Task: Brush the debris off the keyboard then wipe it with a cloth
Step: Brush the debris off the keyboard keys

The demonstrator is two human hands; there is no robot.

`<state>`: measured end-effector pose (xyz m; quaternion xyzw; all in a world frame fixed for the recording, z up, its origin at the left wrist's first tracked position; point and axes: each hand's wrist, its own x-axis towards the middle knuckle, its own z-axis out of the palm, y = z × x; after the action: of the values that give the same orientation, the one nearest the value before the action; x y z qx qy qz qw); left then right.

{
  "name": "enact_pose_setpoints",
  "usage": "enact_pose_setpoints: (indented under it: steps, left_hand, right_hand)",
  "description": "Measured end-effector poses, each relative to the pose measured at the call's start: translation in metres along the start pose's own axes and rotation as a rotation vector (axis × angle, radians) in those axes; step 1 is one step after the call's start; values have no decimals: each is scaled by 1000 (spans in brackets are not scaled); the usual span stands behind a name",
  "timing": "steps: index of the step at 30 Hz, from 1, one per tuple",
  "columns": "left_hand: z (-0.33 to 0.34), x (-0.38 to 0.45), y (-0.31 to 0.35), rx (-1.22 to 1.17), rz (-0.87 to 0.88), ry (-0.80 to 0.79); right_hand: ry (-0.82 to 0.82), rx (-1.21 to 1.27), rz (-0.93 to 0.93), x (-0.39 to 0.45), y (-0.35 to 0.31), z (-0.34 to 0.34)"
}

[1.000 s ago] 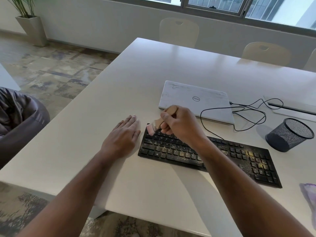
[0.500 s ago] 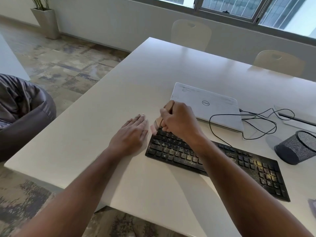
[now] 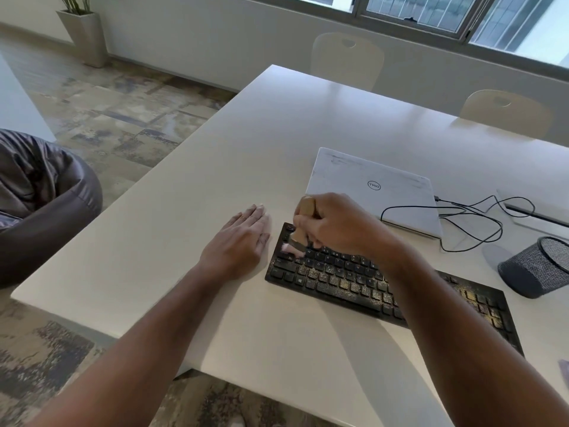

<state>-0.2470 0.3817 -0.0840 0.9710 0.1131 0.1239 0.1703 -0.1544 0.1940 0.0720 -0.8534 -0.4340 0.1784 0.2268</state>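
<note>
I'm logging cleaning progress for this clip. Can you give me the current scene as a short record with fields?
tool: brush, wooden handle, pale bristles on the keys
right hand: grips the brush over the keyboard's left end
left hand: flat on the table, beside the keyboard
keyboard: black, yellowish debris across the keys, heaviest on the right
behind: closed white laptop, black cable
right: mesh cup

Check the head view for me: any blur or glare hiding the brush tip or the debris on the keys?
Head view: the brush bristles are smeared by motion blur at the keyboard left end; debris on the keys stays readable; soft window sheen on the table, no glare over the keys; wide-angle bending at the edges.
</note>
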Motion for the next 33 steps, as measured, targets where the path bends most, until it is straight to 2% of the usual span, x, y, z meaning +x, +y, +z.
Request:
enact_pose_setpoints:
  steps: [5,8,14,19,27,33]
  left_hand:
    - [2,0,1,-3,-10,6]
    - [1,0,0,2,-12,0]
    - [-1,0,1,4,-2,-25]
    - [-1,0,1,8,1,-9]
    - [-1,-1,0,0,6,-4]
    - [2,0,-2,12,8,-11]
  right_hand:
    - [57,-1,-105,-2,0,-7]
    - [21,13,-132,0,1,6]
    - [-78,-128,-48,-2,11,-10]
    - [96,50,-130,1,5,-4]
    - [15,-41,-21,1,12,-9]
    - [218,59,32,-3,9,12]
